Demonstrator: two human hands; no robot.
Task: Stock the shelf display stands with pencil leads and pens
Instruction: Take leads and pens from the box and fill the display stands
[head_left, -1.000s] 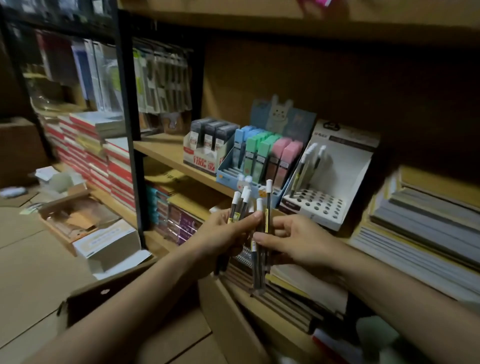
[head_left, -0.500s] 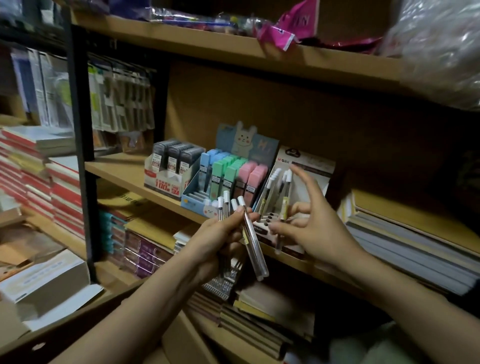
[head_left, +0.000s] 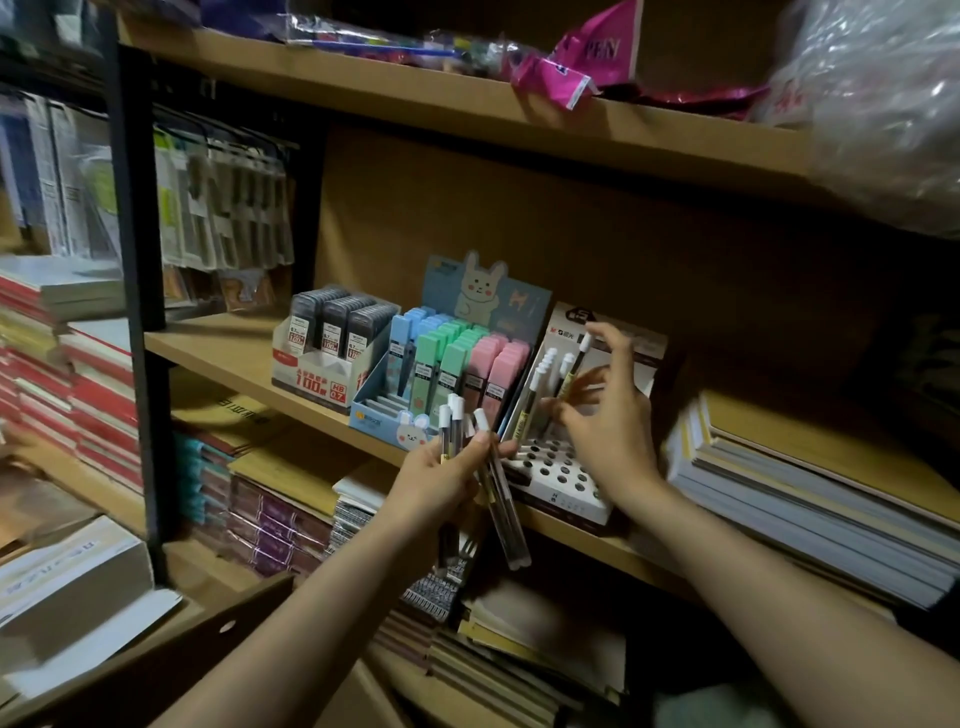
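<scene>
- Left hand (head_left: 441, 480) grips a fanned bunch of slim white-capped dark pens (head_left: 480, 467), just left of the right hand.
- Right hand (head_left: 605, 415), fingers partly spread, pinches one white-capped pen (head_left: 574, 371) above the white perforated cardboard display stand (head_left: 558, 473).

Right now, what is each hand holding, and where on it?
The left hand grips a bundle of pens around their middles. The right hand pinches one pen mid-barrel, over the white stand.

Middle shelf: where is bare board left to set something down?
Bare wooden middle shelf lies left of the grey lead-case box, up to the black upright. Rightward it's crowded: pastel rabbit display, white holed pen stand, stacked notebooks.
</scene>
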